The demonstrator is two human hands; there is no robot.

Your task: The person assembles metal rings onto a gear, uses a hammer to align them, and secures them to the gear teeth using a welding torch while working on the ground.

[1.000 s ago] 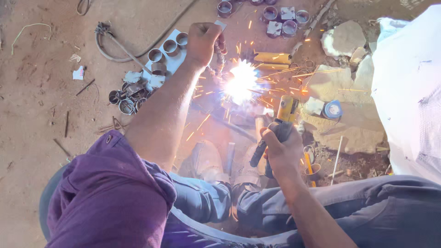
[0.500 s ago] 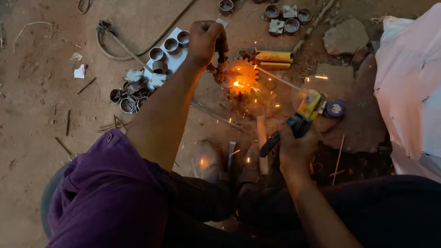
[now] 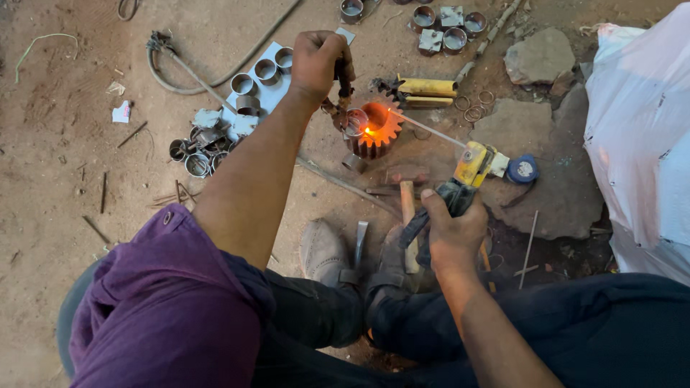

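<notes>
Head view: left hand (image 3: 318, 59) clenched around dark pliers (image 3: 341, 86), pinning a small metal ring (image 3: 355, 122) against a toothed gear (image 3: 375, 129) glowing orange on the dirt floor (image 3: 57, 187). Right hand (image 3: 451, 231) wrapped tight on a yellow electrode holder (image 3: 471, 167), thin welding rod (image 3: 430, 130) slanting toward the glow. More short metal rings (image 3: 260, 70) lying left of the gear, beside a hose (image 3: 180, 75)

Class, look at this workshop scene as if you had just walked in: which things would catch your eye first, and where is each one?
First the glowing orange toothed metal gear on the dirt floor at centre, with a bright hot spot on it. Next the right hand gripping a yellow-headed electrode holder, whose thin rod points at the gear, while the left hand grips dark pliers just above it. Short silvery metal rings lie on a pale plate at upper left.
</notes>
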